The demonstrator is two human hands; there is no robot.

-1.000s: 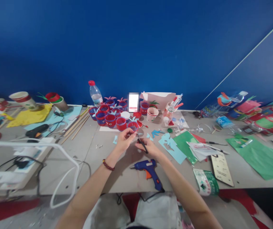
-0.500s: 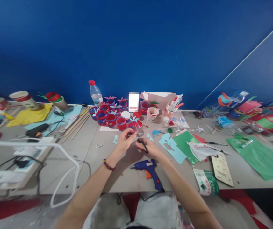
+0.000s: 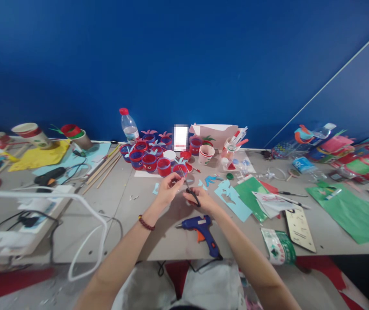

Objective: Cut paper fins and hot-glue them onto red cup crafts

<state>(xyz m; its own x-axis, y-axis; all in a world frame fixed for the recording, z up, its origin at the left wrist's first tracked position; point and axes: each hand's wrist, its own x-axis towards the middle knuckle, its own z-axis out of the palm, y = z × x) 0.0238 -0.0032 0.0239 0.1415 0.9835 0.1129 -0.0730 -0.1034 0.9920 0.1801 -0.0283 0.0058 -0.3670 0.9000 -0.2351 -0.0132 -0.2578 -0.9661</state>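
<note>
My right hand (image 3: 202, 199) is wrapped round the dark handles of a pair of scissors (image 3: 193, 197), whose blades point up and away past my left fingertips. My left hand (image 3: 170, 187) is closed in a pinch beside the blades; whatever lies between its fingers is too small to make out. Just beyond the hands stand several red and blue ring-shaped cups (image 3: 149, 162), some with paper leaves and eyes. Below the hands a blue glue gun (image 3: 202, 228) lies on its side, nozzle to the left. Light-blue paper scraps (image 3: 203, 185) lie near my right hand.
Left are a white power strip (image 3: 38, 224), its cables, and wooden sticks (image 3: 102, 170). A bottle with a red cap (image 3: 129, 125) stands behind the cups. On the right lie cut light-blue paper (image 3: 236, 204), green sheets (image 3: 348, 211) and a green-white packet (image 3: 277, 245).
Both hands stay almost in place. The scissors' blades have shifted slightly beside my left fingertips; the things on the table look the same.
</note>
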